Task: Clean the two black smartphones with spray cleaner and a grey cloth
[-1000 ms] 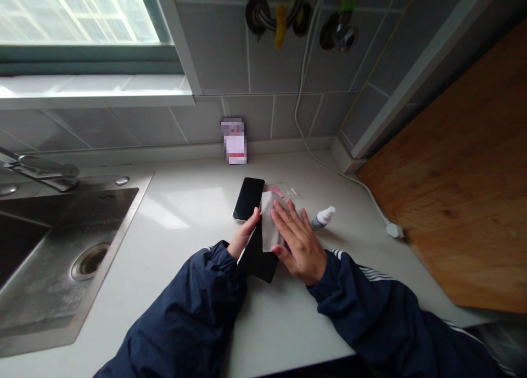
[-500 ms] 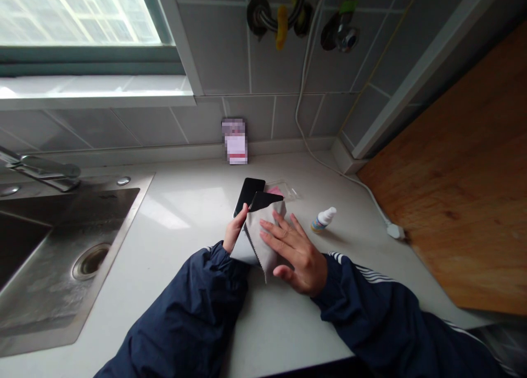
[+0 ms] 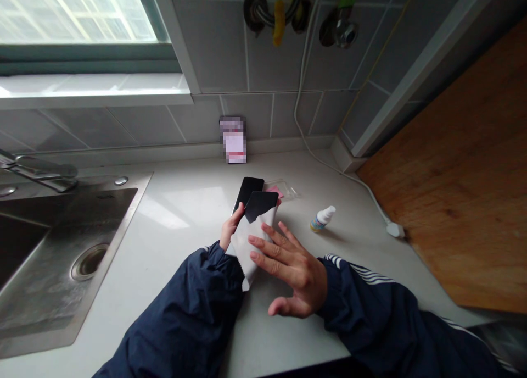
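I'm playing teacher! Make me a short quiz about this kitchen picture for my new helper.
1. True or false: the left hand is touching the black phone.
2. What does the small white-capped bottle stand on?
A. the white worktop
B. the sink
C. the wooden board
3. Fill in the missing word: the grey cloth has a ____ edge.

Key: 1. True. 2. A. 3. zigzag.
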A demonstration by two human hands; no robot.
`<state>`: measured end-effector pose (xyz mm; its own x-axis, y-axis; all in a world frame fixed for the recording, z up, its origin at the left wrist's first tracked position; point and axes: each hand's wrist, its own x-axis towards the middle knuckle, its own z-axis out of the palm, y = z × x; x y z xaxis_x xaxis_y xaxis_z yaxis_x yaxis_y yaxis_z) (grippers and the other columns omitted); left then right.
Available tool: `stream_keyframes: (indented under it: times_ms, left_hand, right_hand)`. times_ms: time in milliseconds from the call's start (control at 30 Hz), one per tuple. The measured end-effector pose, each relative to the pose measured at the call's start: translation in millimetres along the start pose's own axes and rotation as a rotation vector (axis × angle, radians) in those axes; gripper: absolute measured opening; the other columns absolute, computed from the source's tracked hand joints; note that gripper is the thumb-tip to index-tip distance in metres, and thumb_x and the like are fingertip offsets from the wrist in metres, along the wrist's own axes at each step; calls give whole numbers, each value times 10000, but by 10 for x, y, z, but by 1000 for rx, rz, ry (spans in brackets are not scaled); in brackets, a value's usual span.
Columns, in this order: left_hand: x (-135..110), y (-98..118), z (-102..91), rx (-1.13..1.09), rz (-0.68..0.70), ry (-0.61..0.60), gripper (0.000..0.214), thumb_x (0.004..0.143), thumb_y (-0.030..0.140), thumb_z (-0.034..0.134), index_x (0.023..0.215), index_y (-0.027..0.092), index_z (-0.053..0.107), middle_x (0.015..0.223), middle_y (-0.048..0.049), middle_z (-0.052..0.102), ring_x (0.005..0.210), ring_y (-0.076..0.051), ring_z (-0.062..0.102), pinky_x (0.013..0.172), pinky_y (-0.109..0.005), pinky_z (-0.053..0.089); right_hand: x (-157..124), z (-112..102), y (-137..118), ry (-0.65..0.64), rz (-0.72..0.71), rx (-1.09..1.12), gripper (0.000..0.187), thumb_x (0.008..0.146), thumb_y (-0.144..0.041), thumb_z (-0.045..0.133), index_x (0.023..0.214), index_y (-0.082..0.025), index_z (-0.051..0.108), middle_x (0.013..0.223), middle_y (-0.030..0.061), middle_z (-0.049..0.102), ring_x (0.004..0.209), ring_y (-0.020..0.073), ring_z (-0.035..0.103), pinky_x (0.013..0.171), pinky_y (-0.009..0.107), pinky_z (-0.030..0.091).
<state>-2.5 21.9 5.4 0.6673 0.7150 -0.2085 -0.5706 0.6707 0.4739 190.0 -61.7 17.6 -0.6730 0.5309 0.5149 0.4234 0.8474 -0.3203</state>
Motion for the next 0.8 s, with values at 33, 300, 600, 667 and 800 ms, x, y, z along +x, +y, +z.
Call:
stream_keyframes:
  times_ms: [33, 300, 600, 667, 800]
  left_hand:
    - [-2, 0, 15, -9, 8, 22, 687, 1050, 576, 345, 1525, 107, 506, 1508, -129, 604, 1438, -274, 523, 1250, -395, 313]
    - [-5, -15, 12, -143, -21, -8, 782, 1023, 601, 401, 1582, 55, 384, 1473, -154, 630, 1404, -263, 558, 1246, -375, 317]
    - [-11, -41, 62, -112, -39, -24, 824, 1008, 656, 383, 1608, 93, 352, 1542, -155, 564, 1452, -295, 505, 1266, -426, 279]
    - [-9, -51, 67, -113, -56, -40, 842, 1000, 673, 379, 1607, 90, 353, 1534, -158, 572, 1431, -292, 530, 1261, -425, 290]
    - [9, -55, 8, -114, -96, -13, 872, 989, 697, 382, 1573, 51, 400, 1483, -185, 612, 1386, -303, 575, 1254, -437, 298]
  right_hand:
    - [-1, -2, 4, 1, 1, 8, 826, 1024, -727, 336, 1586, -126, 395, 1664, 145, 376, 1603, 350, 181, 1289, 630, 103]
    - [16, -4, 79, 4, 113, -14, 757, 1064, -679, 210, 1614, -181, 362, 1660, 124, 394, 1598, 312, 224, 1290, 618, 107]
    - [8, 6, 53, 13, 57, 2, 776, 1035, -725, 269, 1518, -170, 516, 1611, 123, 474, 1582, 319, 275, 1294, 610, 88]
    - [5, 16, 55, 2, 54, 7, 771, 1036, -725, 265, 1509, -178, 532, 1588, 115, 507, 1577, 311, 290, 1298, 604, 53]
    - [8, 21, 57, -58, 92, 24, 804, 1029, -741, 265, 1523, -158, 517, 1607, 129, 478, 1587, 313, 262, 1294, 613, 16]
